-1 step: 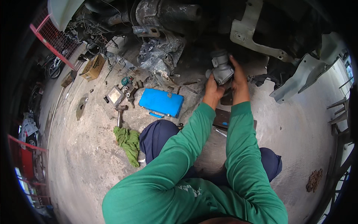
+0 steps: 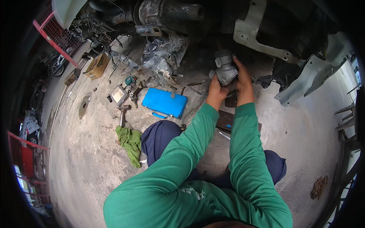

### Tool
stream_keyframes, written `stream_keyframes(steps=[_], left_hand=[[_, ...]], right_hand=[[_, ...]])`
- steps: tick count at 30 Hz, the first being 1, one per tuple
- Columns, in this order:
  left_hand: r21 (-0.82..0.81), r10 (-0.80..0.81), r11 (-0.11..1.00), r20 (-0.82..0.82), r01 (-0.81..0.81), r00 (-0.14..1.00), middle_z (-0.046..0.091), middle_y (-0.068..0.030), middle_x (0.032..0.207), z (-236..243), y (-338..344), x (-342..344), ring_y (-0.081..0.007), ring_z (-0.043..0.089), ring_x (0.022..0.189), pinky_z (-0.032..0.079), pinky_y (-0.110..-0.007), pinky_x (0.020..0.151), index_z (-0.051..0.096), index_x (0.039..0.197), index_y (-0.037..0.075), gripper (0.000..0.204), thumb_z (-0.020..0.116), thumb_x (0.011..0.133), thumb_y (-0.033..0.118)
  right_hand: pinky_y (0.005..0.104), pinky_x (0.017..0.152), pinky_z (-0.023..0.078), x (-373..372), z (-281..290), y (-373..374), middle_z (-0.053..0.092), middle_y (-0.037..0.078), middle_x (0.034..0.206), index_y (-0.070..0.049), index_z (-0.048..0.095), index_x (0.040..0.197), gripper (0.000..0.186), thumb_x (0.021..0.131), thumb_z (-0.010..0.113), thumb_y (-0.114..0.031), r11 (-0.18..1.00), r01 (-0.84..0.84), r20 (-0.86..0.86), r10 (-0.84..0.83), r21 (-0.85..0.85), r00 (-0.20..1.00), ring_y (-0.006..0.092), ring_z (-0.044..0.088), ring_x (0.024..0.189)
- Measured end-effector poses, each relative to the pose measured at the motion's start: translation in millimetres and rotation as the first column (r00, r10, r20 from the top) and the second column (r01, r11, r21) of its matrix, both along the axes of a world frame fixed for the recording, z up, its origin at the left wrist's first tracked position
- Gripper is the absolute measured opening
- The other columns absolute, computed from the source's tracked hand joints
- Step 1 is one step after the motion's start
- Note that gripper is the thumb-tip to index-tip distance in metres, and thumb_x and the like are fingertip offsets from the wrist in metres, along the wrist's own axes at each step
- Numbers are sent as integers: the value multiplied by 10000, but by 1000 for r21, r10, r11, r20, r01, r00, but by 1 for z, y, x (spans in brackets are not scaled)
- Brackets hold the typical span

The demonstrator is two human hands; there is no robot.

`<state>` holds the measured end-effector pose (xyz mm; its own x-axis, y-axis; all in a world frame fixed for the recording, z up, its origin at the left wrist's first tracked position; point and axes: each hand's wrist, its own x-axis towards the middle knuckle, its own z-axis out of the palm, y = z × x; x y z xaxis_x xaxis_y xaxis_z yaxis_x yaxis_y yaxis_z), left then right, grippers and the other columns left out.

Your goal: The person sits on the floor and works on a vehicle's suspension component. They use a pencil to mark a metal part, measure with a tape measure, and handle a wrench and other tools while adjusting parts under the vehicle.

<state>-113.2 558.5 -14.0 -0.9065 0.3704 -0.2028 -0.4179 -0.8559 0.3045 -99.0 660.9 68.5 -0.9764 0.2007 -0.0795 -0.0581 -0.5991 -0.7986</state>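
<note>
A grey cast-metal housing point(image 2: 226, 70) with a round upper neck is held up beneath the vehicle's underside. My left hand point(image 2: 218, 91) grips its lower left side, thumb raised along it, and my right hand point(image 2: 243, 81) wraps its right side with fingers reaching up toward the neck. Both green-sleeved arms stretch forward between my bent knees. Below the hands lie a dark flat board point(image 2: 224, 118) and a thin metal tool point(image 2: 224, 134). A blue toolbox point(image 2: 163, 100) rests on the concrete floor point(image 2: 83, 159) just left of my arms.
Vehicle parts point(image 2: 167, 15) and a pale bracket point(image 2: 243, 36) hang overhead. Crumpled metal sheeting point(image 2: 163, 57) sags behind the toolbox. To the left are a hammer point(image 2: 122, 116), green rag point(image 2: 129, 144), several small parts, a cardboard box point(image 2: 95, 66) and red mesh fencing point(image 2: 57, 41).
</note>
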Motion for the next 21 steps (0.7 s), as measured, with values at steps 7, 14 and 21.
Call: stream_keyframes(steps=[7, 14, 21], left_hand=[[-182, 14, 983, -71, -27, 997, 667, -102, 1307, 10, -38, -9, -322, 633, 1226, 496, -579, 1077, 612, 1321, 129, 380, 455, 1068, 366], [-254, 29, 966, -29, -35, 999, 678, -84, 1289, 4, -74, -20, -316, 627, 1223, 482, -598, 1066, 635, 1300, 174, 414, 447, 1047, 443], [-258, 28, 965, -37, -36, 999, 673, -94, 1270, -15, -62, -41, -302, 648, 1182, 526, -543, 1034, 604, 1327, 162, 440, 461, 1061, 481]], right_hand=[[393, 840, 552, -8, -16, -22, 725, 119, 1042, 27, 694, 1129, 395, 822, 859, -159, 999, -41, -125, 43, 19, 991, 237, 699, 932], [401, 865, 542, -12, -33, -47, 706, 144, 1118, 38, 660, 1173, 447, 787, 844, -94, 984, -169, -164, 177, 58, 971, 255, 692, 994], [370, 935, 494, -17, -52, -40, 689, 101, 1061, 23, 666, 1143, 407, 770, 795, -75, 994, -83, -188, 96, 77, 978, 232, 655, 993]])
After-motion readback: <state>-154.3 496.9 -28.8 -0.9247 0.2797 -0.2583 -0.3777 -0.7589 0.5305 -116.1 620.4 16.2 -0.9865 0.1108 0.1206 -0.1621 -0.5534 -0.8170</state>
